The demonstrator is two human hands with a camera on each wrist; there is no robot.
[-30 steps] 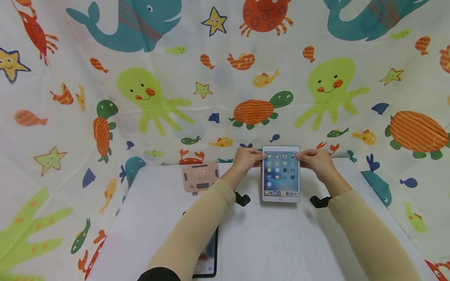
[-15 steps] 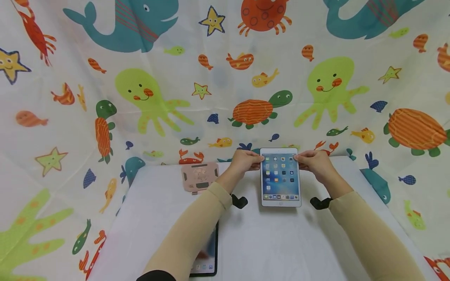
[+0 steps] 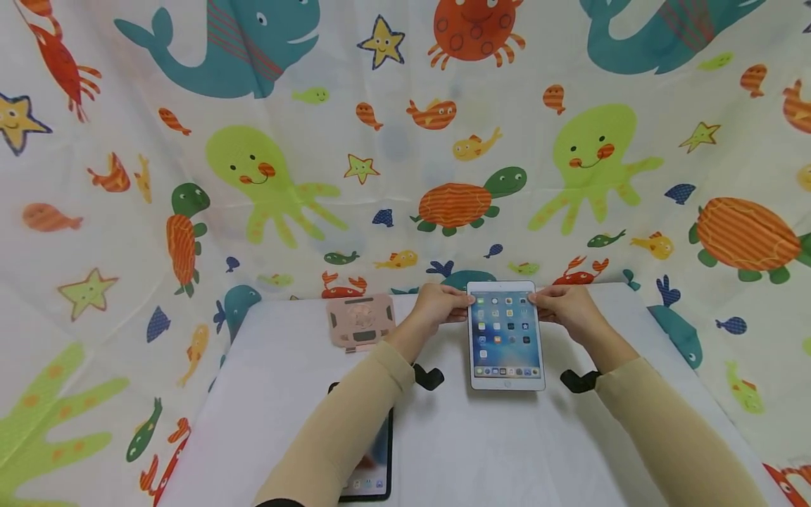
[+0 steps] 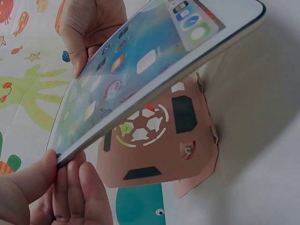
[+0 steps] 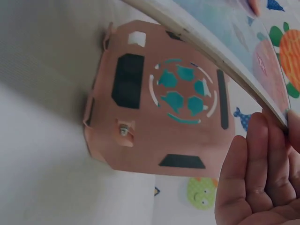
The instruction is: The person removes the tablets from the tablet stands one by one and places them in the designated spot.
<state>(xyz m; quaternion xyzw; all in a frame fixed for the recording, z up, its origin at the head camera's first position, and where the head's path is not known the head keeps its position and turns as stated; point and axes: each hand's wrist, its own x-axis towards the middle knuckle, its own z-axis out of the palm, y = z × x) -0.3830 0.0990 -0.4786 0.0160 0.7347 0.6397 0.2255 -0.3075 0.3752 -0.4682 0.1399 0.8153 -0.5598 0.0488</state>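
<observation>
A white-framed tablet (image 3: 505,334), its screen lit with app icons, is held up near the back of the table. My left hand (image 3: 438,306) pinches its left edge near the top corner, thumb over the front and fingers behind. At the opposite upper corner my right hand (image 3: 572,310) grips it the same way. Behind the tablet, in both wrist views, stands a rose-pink tablet stand (image 4: 157,176) with a round cut-out pattern and dark pads. Its plate leans upright, and the tablet's lower end tilts away from it. In the head view the tablet hides this stand.
Another pink stand (image 3: 361,320) lies to the left at the back of the white table (image 3: 475,451). A larger black-framed tablet (image 3: 380,451) lies at the front left, partly under my left sleeve (image 3: 342,429). A sea-animal cloth (image 3: 393,141) hangs behind the table.
Both hands have brought the tablet down and toward me in the head view. Its lower edge now sits closer to the front. The grip stays the same.
</observation>
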